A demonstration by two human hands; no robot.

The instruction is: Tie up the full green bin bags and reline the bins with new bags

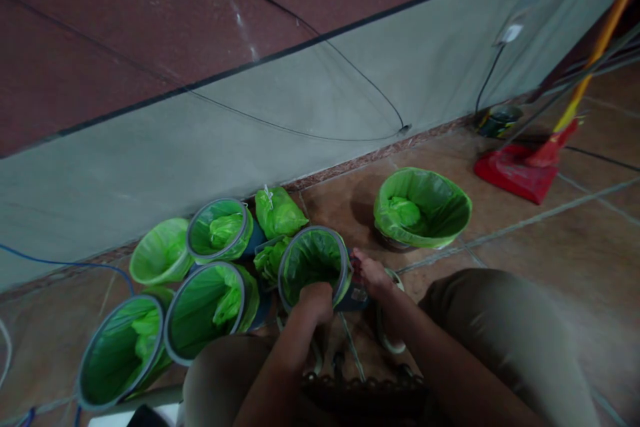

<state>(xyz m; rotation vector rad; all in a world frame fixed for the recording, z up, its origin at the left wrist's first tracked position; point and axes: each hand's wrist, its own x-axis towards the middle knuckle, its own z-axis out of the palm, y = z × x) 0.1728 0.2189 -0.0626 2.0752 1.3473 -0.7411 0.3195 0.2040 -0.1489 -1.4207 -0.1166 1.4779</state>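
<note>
Between my knees stands a blue trash bin with a grey rim, tilted toward me. A green bin liner lines its inside and folds over the rim. My left hand reaches over the near rim; its fingers are down in the bin, hidden from me. Against the bin's outer right side lies my right hand, its visible fingers stretched out. Directly left of this bin is a crumpled green bag, and behind that a tied, filled green bag.
Several lined bins, such as a grey-rimmed bin, cluster on the left. Another lined bin stands right, near the wall. A red dustpan with an orange-yellow handle and a dark can are at far right. Cables run along wall and floor.
</note>
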